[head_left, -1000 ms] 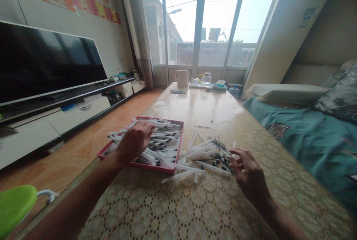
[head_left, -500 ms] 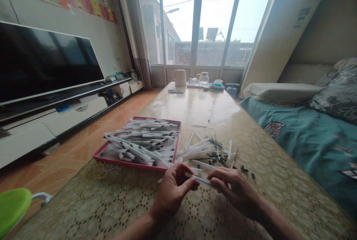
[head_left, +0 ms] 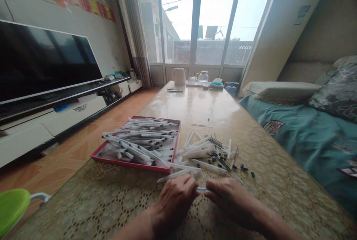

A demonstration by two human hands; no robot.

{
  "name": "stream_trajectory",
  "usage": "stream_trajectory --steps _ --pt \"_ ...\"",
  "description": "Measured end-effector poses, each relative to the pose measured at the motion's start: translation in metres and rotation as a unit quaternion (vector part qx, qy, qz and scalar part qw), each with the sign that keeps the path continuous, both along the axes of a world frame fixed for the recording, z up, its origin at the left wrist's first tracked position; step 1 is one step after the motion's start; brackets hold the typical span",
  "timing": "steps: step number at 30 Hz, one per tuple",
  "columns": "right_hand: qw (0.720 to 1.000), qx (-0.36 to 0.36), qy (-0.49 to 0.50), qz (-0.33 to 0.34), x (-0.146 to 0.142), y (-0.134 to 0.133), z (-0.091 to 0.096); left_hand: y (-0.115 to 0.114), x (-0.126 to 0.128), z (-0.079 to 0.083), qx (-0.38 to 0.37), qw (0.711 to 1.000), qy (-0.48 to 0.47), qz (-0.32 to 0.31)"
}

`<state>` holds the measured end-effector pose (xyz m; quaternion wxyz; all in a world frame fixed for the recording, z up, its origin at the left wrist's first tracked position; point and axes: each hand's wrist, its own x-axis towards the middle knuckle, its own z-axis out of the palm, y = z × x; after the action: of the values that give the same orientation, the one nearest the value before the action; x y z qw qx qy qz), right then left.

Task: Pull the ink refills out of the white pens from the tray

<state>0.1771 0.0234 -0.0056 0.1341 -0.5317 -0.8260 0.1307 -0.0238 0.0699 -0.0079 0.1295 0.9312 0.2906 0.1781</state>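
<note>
My left hand (head_left: 177, 197) and my right hand (head_left: 230, 197) are both closed, knuckles up, on a thin whitish pen (head_left: 201, 189) just above the table. Only a short middle stretch of it shows between them; its ends are hidden by my fingers. Beyond my hands lie loose translucent pen barrels (head_left: 195, 151), thin dark refills (head_left: 218, 142) and small black pen plugs (head_left: 244, 168). To the left, a pink-rimmed box lid (head_left: 119, 162) holds a heap of white pens with black ends (head_left: 147, 134).
The long table (head_left: 117, 199) has a patterned, glossy cover. At its far end stand a kettle (head_left: 179, 77), a glass jug (head_left: 203, 77) and a tissue pack (head_left: 216, 84). A green stool (head_left: 12, 208) is at the left, a sofa (head_left: 304, 132) at the right.
My hands have come closer together along the pen and turned knuckles up, covering most of it. They are slightly lower and nearer to me.
</note>
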Motion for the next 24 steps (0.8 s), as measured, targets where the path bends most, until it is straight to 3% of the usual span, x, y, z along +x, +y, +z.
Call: stream_trajectory --steps 3,7,12,15,16,18,21,24 --pt "0.999 0.022 -0.021 0.01 -0.002 -0.001 0.003 -0.001 -0.002 0.011 -0.049 0.999 0.0 -0.001" --pt "0.996 0.068 -0.056 0.025 -0.009 -0.002 0.01 -0.002 -0.002 0.032 -0.245 0.967 -0.063 0.022" --pt "0.99 0.12 -0.057 0.048 -0.002 0.0 0.018 0.007 -0.009 0.035 -0.479 0.868 -0.119 0.049" --pt "0.989 0.136 -0.065 -0.001 0.021 0.005 0.021 0.02 -0.023 0.034 -0.567 0.799 -0.176 0.096" --pt "0.987 0.141 -0.062 -0.037 0.028 0.007 0.021 0.024 -0.026 0.035 -0.563 0.793 -0.205 0.111" --pt "0.987 0.132 -0.028 -0.09 0.036 0.01 0.023 0.03 -0.028 0.038 -0.491 0.821 -0.259 0.132" --pt "0.99 0.102 0.012 -0.094 0.03 0.012 0.024 0.031 -0.019 0.04 -0.345 0.874 -0.304 0.16" --pt "0.993 0.079 0.02 -0.08 0.017 0.01 0.023 0.029 -0.01 0.035 -0.279 0.888 -0.316 0.183"
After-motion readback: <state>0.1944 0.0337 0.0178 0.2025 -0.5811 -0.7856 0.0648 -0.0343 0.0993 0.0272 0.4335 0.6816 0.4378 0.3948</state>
